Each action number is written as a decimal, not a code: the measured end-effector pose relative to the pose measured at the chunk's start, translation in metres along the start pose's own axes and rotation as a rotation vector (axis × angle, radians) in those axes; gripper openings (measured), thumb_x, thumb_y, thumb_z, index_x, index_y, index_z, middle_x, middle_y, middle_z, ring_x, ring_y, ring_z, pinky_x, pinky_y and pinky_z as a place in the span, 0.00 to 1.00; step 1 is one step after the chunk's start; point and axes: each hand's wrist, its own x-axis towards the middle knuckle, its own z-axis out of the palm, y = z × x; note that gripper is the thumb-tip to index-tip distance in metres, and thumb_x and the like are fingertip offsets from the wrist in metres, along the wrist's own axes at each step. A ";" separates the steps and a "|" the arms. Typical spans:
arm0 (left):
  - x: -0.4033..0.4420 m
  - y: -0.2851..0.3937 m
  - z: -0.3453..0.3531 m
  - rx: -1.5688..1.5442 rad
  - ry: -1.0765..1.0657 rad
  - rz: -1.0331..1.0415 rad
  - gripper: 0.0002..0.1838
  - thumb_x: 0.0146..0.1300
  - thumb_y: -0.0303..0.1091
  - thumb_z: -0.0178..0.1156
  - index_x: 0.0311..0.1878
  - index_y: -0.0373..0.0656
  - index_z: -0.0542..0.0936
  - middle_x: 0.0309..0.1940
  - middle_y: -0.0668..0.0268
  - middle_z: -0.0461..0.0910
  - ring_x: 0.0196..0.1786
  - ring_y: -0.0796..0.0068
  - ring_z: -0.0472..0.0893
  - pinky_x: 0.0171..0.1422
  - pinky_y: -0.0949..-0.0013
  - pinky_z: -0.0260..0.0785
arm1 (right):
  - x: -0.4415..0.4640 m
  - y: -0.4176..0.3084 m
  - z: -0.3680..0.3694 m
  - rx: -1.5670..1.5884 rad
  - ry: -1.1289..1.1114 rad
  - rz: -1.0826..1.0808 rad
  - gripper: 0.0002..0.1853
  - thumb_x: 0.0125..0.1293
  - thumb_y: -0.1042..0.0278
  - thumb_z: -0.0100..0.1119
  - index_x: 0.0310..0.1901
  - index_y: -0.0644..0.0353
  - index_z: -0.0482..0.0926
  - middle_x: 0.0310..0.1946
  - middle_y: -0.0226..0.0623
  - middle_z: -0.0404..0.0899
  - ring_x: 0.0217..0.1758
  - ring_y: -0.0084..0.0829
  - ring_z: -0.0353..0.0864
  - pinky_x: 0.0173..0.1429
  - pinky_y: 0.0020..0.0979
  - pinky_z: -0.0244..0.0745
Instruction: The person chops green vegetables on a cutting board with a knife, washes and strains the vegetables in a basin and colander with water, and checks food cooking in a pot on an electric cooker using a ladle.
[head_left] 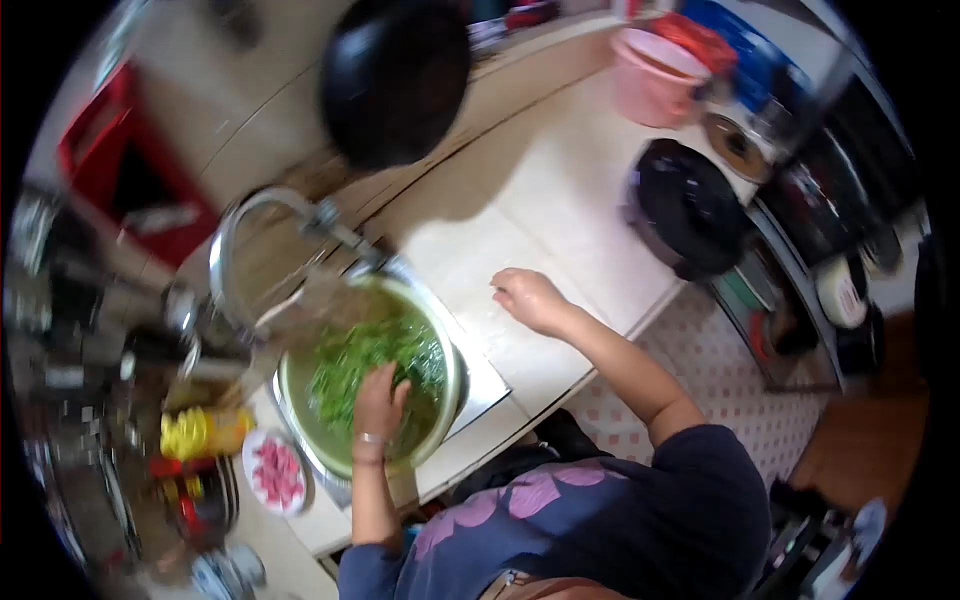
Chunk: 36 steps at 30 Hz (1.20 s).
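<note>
My left hand (378, 405), with a bracelet at its wrist, is over the leafy greens (345, 365) in a pale green basin (448, 400) of water. Its thumb stands apart from the fingers, and nothing shows gripped between them. The fingertips are at the greens; whether they touch is hard to make out. To the right, my right hand (532, 300) hovers over the white tiled counter (560, 230) with fingers curled in and nothing visible in them. The basin sits in a metal sink (485, 390), below a curved faucet (222, 250).
A white plate of cut pink meat (277, 473) lies left of the sink, near a yellow package (207, 432). A black pan (395, 85) hangs at the back wall. On the right stand a black pot (690, 205) and a pink bucket (650, 80).
</note>
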 end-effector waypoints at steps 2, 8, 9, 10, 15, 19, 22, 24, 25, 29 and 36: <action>-0.011 -0.025 -0.005 0.320 -0.043 -0.180 0.32 0.52 0.45 0.61 0.59 0.44 0.65 0.60 0.51 0.61 0.63 0.47 0.58 0.63 0.47 0.52 | 0.009 -0.036 0.027 0.141 0.132 -0.125 0.12 0.56 0.70 0.54 0.41 0.64 0.76 0.39 0.46 0.76 0.42 0.44 0.76 0.48 0.38 0.70; -0.025 -0.096 0.048 0.171 -0.475 -0.685 0.44 0.45 0.52 0.64 0.63 0.43 0.59 0.64 0.45 0.51 0.63 0.41 0.57 0.66 0.51 0.51 | 0.036 -0.129 0.150 -0.378 -0.313 -0.354 0.21 0.54 0.66 0.55 0.52 0.58 0.72 0.58 0.45 0.64 0.62 0.44 0.61 0.63 0.38 0.61; -0.027 -0.108 0.062 0.171 -0.466 -0.683 0.44 0.45 0.52 0.64 0.63 0.43 0.59 0.64 0.45 0.51 0.63 0.41 0.57 0.66 0.51 0.51 | 0.039 -0.134 0.169 -0.616 -0.314 -0.209 0.23 0.54 0.66 0.55 0.54 0.58 0.70 0.61 0.46 0.60 0.65 0.44 0.57 0.64 0.39 0.58; -0.030 -0.119 0.078 0.304 -0.601 -0.611 0.42 0.45 0.52 0.64 0.61 0.41 0.62 0.62 0.45 0.56 0.60 0.44 0.62 0.64 0.53 0.54 | 0.042 -0.135 0.190 -0.620 -0.307 -0.208 0.23 0.54 0.66 0.55 0.54 0.58 0.70 0.61 0.46 0.60 0.65 0.44 0.57 0.64 0.39 0.58; -0.049 -0.096 0.020 0.066 -0.338 -0.437 0.28 0.48 0.53 0.61 0.45 0.38 0.77 0.46 0.49 0.74 0.47 0.50 0.75 0.52 0.56 0.66 | 0.077 -0.156 0.155 -0.545 -0.658 -0.332 0.14 0.52 0.66 0.54 0.41 0.59 0.78 0.42 0.43 0.78 0.44 0.41 0.78 0.49 0.38 0.72; -0.033 -0.071 -0.033 -0.374 -0.236 -0.515 0.19 0.54 0.49 0.57 0.28 0.39 0.81 0.27 0.53 0.79 0.31 0.55 0.78 0.37 0.59 0.69 | 0.086 -0.124 0.108 -0.598 -0.348 -0.296 0.15 0.51 0.64 0.57 0.42 0.56 0.78 0.44 0.42 0.76 0.54 0.40 0.71 0.60 0.48 0.60; -0.037 -0.101 -0.036 -0.254 -0.076 -0.304 0.18 0.57 0.45 0.55 0.26 0.38 0.80 0.21 0.56 0.78 0.23 0.64 0.77 0.31 0.63 0.68 | 0.064 -0.098 0.069 -0.673 -0.107 -0.375 0.17 0.49 0.62 0.60 0.43 0.54 0.78 0.50 0.40 0.73 0.61 0.41 0.62 0.64 0.55 0.47; -0.025 -0.094 -0.042 -0.306 0.136 -0.289 0.18 0.58 0.43 0.55 0.23 0.36 0.78 0.16 0.58 0.76 0.20 0.69 0.75 0.28 0.64 0.66 | 0.048 -0.059 0.021 -0.513 0.154 -0.310 0.20 0.46 0.63 0.63 0.44 0.53 0.77 0.55 0.39 0.68 0.64 0.41 0.58 0.65 0.57 0.43; -0.022 -0.104 -0.041 -0.340 0.158 -0.305 0.17 0.56 0.43 0.56 0.25 0.36 0.78 0.19 0.57 0.76 0.23 0.65 0.77 0.30 0.64 0.68 | 0.041 -0.025 -0.004 -0.507 0.266 -0.249 0.21 0.44 0.63 0.64 0.45 0.52 0.77 0.57 0.38 0.66 0.64 0.41 0.58 0.65 0.56 0.44; -0.036 -0.087 -0.060 0.440 -0.121 -0.301 0.17 0.53 0.43 0.58 0.39 0.39 0.78 0.35 0.49 0.77 0.40 0.50 0.76 0.45 0.58 0.68 | -0.031 0.078 -0.133 -0.745 0.498 0.354 0.29 0.46 0.55 0.63 0.52 0.54 0.70 0.59 0.48 0.59 0.63 0.49 0.55 0.58 0.54 0.59; -0.025 0.016 -0.030 0.444 -0.312 -0.427 0.25 0.54 0.48 0.57 0.49 0.40 0.75 0.44 0.48 0.75 0.48 0.50 0.75 0.53 0.58 0.67 | -0.096 0.180 -0.217 -0.550 0.479 0.694 0.33 0.51 0.50 0.60 0.56 0.56 0.61 0.49 0.54 0.65 0.52 0.51 0.70 0.51 0.43 0.70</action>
